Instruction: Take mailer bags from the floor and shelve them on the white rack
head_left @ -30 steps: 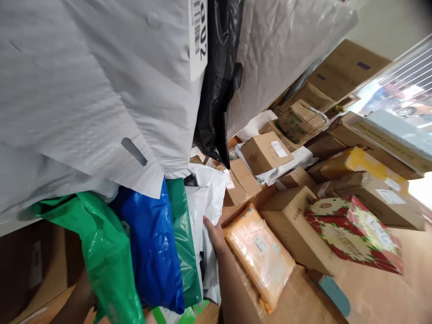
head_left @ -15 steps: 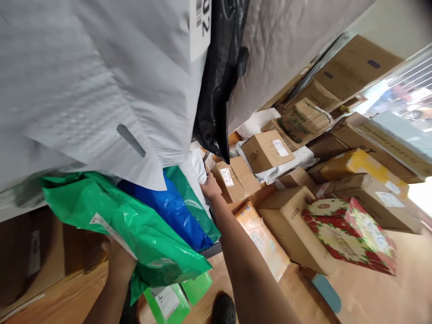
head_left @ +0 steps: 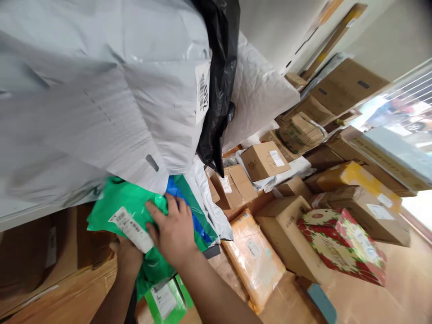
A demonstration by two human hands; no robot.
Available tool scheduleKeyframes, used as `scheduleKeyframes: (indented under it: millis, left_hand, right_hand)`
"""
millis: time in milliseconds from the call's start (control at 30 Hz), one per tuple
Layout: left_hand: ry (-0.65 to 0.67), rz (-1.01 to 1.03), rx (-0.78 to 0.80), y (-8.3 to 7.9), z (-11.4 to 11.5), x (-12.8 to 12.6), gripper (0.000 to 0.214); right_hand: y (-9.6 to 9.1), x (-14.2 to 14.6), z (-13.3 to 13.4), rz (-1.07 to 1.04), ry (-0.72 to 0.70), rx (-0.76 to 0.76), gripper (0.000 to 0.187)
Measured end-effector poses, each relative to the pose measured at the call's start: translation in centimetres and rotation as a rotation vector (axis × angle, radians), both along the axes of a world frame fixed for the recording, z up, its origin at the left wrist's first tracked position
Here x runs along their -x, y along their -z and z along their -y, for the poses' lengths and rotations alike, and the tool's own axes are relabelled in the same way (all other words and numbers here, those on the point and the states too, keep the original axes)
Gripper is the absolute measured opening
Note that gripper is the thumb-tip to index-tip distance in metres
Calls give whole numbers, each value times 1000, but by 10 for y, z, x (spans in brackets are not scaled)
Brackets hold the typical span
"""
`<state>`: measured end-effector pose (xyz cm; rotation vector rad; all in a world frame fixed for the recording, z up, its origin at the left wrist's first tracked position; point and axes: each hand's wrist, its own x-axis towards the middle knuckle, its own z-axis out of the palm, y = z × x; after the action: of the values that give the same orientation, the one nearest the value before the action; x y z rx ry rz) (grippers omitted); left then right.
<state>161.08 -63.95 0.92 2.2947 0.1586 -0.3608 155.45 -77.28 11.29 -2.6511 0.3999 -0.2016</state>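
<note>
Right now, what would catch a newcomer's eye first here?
Probably the bulky white plastic parcel filling the upper left. Below it, the left hand and right hand are on a glossy green plastic mailer. At lower right, a red floral-patterned box stands out among brown cartons.

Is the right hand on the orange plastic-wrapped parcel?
No, the right hand lies on the bright green plastic bag.

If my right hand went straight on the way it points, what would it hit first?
The green bag, which your right hand seems to be touching; past it, probably the low edge of the big white bag, though depth is unclear.
</note>
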Motion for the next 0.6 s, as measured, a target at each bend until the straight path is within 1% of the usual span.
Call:
scheduleKeyframes:
  millis: [67,133,167,233,267,300,333,400,467,500,533,600]
  left_hand:
    - [-32,-6,94,-8,-5,9,86]
    - [-77,-42,216,-15,-9,19,84]
    - [-85,-57,275,-18,-9,24,79]
    - [-34,-65,353,-23,-5,29,74]
    - [22,-59,353,-25,-1,30,75]
    - [71,-49,315,-26,5,28,80]
    - [97,-48,264,-28,12,26,86]
    - [116,-63,185,-29,23,20,94]
    - [119,-62,168,-30,31,16,94]
    - [126,-58,167,-29,34,14,93]
    - [137,-61,161,-28,37,13,93]
    - [149,-82,126,-26,42,6,93]
  right_hand:
    - [22,0,9,-56,100,19,50]
    - [38,9,19,-73,192,36,49]
    - [42,14,23,-72,242,42,46]
    - [43,17,29,-76,358,61,41]
    - [40,13,32,-78,417,82,38]
    - [36,7,34,-72,455,111,36]
    - [32,-1,37,-55,450,142,35]
    - [24,-17,45,-7,332,167,39]
    - [20,-29,54,-17,193,117,46]
    - [20,-33,59,-52,164,80,48]
    - [20,-36,64,-99,168,48,48]
    - [22,-45,73,-216,219,8,48]
